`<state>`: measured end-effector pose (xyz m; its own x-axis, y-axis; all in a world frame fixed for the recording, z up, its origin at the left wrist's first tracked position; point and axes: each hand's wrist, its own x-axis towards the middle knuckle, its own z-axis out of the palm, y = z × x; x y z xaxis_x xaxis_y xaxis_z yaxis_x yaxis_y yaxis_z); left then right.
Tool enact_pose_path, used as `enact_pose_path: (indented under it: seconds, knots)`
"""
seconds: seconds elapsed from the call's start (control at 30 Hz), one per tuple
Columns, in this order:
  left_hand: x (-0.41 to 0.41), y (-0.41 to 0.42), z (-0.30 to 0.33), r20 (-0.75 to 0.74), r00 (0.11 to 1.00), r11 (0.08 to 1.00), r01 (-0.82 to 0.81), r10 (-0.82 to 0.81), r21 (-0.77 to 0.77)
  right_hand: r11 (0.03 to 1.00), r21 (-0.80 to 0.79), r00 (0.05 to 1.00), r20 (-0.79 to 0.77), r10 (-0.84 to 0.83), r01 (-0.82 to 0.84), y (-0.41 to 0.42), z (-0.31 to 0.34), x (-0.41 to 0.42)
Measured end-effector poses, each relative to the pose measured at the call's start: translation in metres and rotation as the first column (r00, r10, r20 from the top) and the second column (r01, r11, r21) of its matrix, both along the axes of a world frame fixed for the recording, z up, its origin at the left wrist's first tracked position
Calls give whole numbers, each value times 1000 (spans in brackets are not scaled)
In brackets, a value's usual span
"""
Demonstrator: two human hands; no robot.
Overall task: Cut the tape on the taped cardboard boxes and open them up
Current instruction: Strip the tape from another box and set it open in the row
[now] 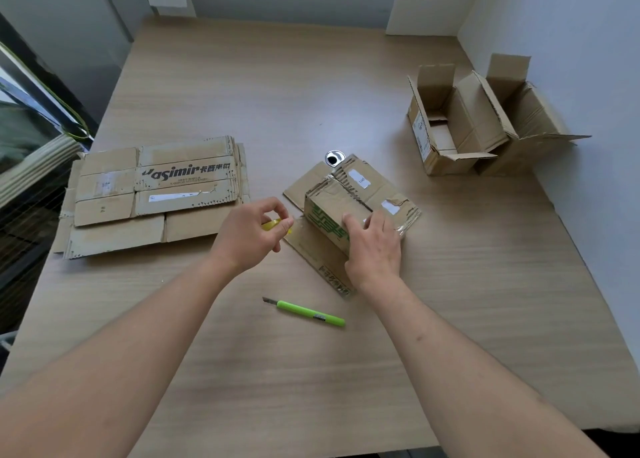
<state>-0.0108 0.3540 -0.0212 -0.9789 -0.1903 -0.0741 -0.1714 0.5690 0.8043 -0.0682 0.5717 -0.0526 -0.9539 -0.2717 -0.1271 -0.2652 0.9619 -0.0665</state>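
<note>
Box [325, 212] gripped under right hand [375, 246], left hand [247, 236] just beside, pinching yellow tape [272, 224]

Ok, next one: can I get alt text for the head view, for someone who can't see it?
A person's right hand holds a small cardboard box on a wooden table while the left hand pinches a yellow strip beside it. A green utility knife lies nearer the person; flattened cardboard sits left, two opened boxes far right.

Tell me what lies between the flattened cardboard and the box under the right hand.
The left hand, pinching a yellow strip, lies between the flattened cardboard and the box, as the head view shows.
</note>
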Motion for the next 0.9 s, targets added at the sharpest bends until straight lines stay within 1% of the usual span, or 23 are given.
enact_pose_path:
  seconds: [0.1,0.23,0.37,0.43,0.5,0.57,0.6,0.67,0.73,0.9]
  knots:
    - [2,-2,2,-5,1000,1000,-5,5,-3,1000,-11,999,-27,-21,21,4,-2,-5]
    - [5,-5,2,-1,1000,1000,-20,20,0,999,8,998,-36,46,-45,2,-7,-12]
    - [6,-5,-3,-4,999,999,-36,36,23,994,-80,995,-73,68,-74,8,-9,-15]
    - [6,-3,-4,-7,999,998,-40,40,38,995,-94,997,-74,22,-29,4,-7,-15]
    - [5,-1,-5,-7,999,998,-41,42,46,991,-101,996,-13,-84,82,-8,-1,-15]
    - [2,-2,-6,-6,999,998,-49,49,40,973,-109,976,102,-193,204,-23,6,-17]
    - [1,-3,-6,-5,999,998,-54,55,37,967,-95,962,165,-218,235,-30,7,-18]
    - [-1,-6,-6,-4,998,998,-62,62,33,976,-23,954,217,-206,216,-42,6,-18]
    - [-2,-9,-7,-1,998,997,-64,64,32,983,15,959,217,-182,183,-49,1,-18]
    - [-6,-17,-12,9,998,997,-70,69,33,993,-50,964,251,-92,108,-49,-3,-28]
